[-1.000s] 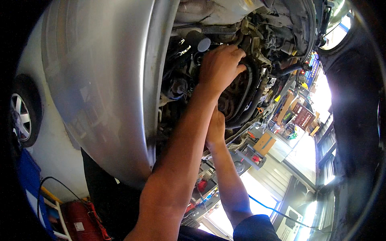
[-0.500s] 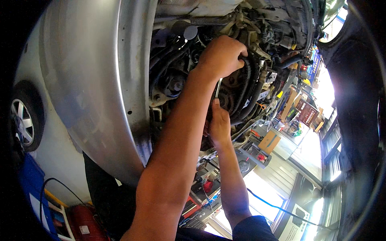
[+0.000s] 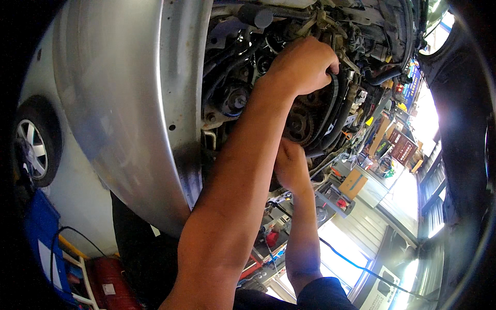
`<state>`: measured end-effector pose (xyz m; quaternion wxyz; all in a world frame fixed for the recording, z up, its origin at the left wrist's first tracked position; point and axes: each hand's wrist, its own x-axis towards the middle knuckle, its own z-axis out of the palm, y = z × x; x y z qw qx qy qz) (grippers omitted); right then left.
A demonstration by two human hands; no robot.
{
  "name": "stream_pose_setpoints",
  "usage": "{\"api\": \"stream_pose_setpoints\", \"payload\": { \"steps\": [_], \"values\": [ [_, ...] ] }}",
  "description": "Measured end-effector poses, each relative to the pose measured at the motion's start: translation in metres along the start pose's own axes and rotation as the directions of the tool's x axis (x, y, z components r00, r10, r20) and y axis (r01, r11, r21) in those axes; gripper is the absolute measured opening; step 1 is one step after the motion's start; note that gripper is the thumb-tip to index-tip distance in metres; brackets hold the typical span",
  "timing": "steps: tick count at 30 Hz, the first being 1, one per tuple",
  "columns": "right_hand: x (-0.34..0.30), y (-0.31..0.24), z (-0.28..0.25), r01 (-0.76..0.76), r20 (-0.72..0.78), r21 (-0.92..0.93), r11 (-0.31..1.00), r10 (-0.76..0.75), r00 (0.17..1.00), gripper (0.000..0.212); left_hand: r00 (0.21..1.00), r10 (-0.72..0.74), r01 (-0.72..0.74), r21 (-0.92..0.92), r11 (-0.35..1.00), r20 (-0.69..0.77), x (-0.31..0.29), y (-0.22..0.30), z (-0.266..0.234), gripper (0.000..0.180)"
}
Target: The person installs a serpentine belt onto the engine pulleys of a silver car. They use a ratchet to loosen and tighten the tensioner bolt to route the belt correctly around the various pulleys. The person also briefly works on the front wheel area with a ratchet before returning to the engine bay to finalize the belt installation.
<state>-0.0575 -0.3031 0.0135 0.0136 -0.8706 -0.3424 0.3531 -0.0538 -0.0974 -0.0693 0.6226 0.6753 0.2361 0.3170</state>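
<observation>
My left hand (image 3: 305, 63) reaches into the engine bay, its thumb and fingers closed at the top of a black toothed belt (image 3: 335, 106). The belt curves down around a dark toothed pulley (image 3: 300, 125). Below that pulley is my right hand (image 3: 292, 164); its fingers pass behind my left forearm, so whether they hold anything is hidden. Left of my left forearm, a round dark pulley (image 3: 236, 100) with a central bolt shows.
A silver fender (image 3: 113, 103) runs along the left of the engine bay, and the dark raised hood (image 3: 462, 155) stands at the right. Hoses (image 3: 383, 76) lie beyond the belt. A workbench area with cardboard boxes (image 3: 353, 184), a wheel (image 3: 32, 144) and a red tank (image 3: 111, 281) stand around.
The view has shifted, so the engine sits further right and lower. My right hand has drawn behind my left forearm; the shiny metal rod by its thumb no longer shows. My left hand stays at the belt.
</observation>
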Motion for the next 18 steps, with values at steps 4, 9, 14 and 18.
{"api": "stream_pose_setpoints", "payload": {
  "steps": [4,9,14,18],
  "values": [
    [-0.018,0.002,0.014,0.061,-0.007,0.012,0.998,-0.06,0.998,0.033,0.999,-0.045,0.045,0.013,0.999,0.004,-0.003,0.005,0.0,0.027],
    [-0.045,-0.018,0.017,-0.102,0.012,0.019,0.995,0.102,0.995,0.031,0.998,-0.042,0.042,-0.007,0.999,-0.043,-0.003,-0.001,0.008,0.029],
    [-0.062,-0.016,0.027,-0.106,0.073,0.061,0.992,0.102,0.992,0.027,0.998,-0.031,0.031,0.003,1.0,-0.062,0.0,-0.006,0.012,0.031],
    [-0.065,-0.032,0.034,0.128,0.015,0.178,0.976,-0.133,0.991,0.027,0.996,-0.078,0.078,-0.003,0.997,-0.041,0.002,-0.005,0.012,0.033]
  ]
}}
